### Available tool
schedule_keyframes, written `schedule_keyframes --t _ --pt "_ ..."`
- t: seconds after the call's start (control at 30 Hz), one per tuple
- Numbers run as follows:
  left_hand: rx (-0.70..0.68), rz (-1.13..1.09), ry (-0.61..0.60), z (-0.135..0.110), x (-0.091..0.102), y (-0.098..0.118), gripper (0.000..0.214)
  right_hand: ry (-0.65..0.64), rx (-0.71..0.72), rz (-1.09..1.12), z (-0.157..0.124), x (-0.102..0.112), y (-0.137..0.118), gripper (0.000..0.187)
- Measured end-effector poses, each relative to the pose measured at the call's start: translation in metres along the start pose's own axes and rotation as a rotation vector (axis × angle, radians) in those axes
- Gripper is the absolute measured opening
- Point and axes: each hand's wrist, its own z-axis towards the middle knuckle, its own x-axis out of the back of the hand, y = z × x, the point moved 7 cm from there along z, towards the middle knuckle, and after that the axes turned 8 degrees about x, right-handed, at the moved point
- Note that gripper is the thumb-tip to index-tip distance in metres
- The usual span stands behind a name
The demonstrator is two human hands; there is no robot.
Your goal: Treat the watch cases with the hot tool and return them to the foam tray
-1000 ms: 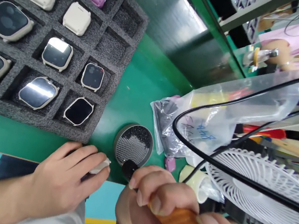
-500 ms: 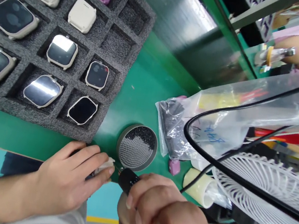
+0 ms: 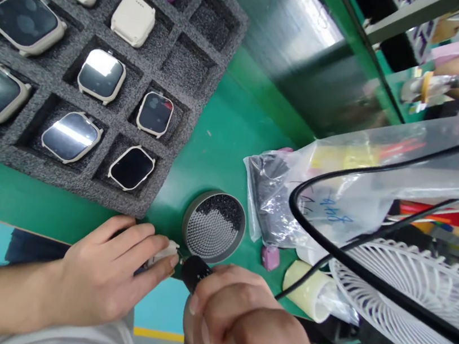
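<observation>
Left hand [image 3: 111, 269] grasped a pale watch case [image 3: 167, 250] at the worktop [image 3: 203, 160] edge, seemingly bracing it for the screwdriver [image 3: 193, 272]; a round dish [image 3: 186, 229] stood close by, likely for easy reach; right hand [image 3: 248, 323] clenched the screwdriver, tip towards the case.

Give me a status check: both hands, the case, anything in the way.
Left hand holds case. Right hand grips driver, tip at case's edge, contact unclear. Dish close by; nothing seen blocking the tip.
</observation>
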Motion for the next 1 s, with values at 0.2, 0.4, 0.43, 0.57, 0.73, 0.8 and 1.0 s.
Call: schedule_keyframes --t 0.2,0.4,0.43,0.57,0.73,0.8,1.0 --pt "0.017 0.003 0.013 -0.001 -0.002 -0.001 0.018 0.242 0.059 0.008 -0.002 -0.015 0.005 0.038" --pt "-0.007 0.006 0.005 -0.003 -0.001 -0.001 0.021 0.079 -0.05 -0.009 0.005 -0.01 -0.002 0.036" --pt "-0.016 0.008 0.005 -0.003 -0.001 0.0 0.021 0.049 -0.038 -0.011 0.004 -0.011 -0.004 0.035" --pt "-0.014 0.058 0.006 -0.004 0.0 0.0 0.027 0.406 0.254 0.001 -0.009 0.004 -0.014 0.023" --pt "-0.099 0.065 -0.093 -0.007 -0.003 0.003 0.035 0.767 0.347 0.039 -0.022 0.008 -0.004 0.028" --pt "-0.121 0.053 -0.108 -0.009 -0.004 0.003 0.04 0.76 0.306 0.049 -0.019 0.007 -0.001 0.025" --pt "-0.076 0.093 -0.057 -0.011 -0.007 0.002 0.027 0.729 0.249 0.044 -0.02 0.009 0.003 0.021"
